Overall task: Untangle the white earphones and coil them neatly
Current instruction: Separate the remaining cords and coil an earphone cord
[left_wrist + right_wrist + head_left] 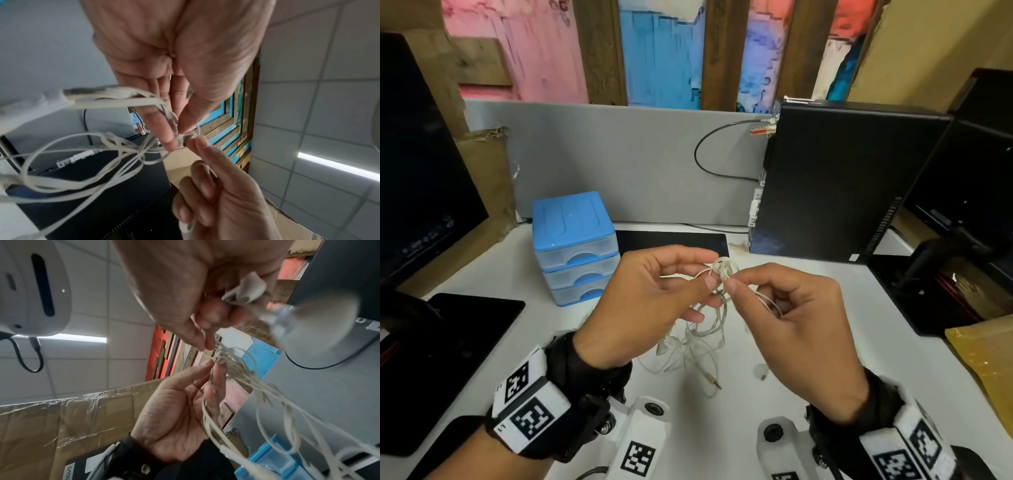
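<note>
- White earphones (714, 308): knot held above the table's middle, loose loops and plug trailing onto it.
- Left hand (650, 308): thumb and forefinger pinch the knot.
- Right hand (791, 315): fingertips pinch 1 strand at the knot. Best to tease loops open gently (pulling hard would likely tighten it).
- Blue drawer unit (575, 246), toward the table's rear-left: 3 drawers, closed; contents cannot be told.

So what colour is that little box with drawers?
Blue, with see-through drawers; the head view shows it best.
</note>
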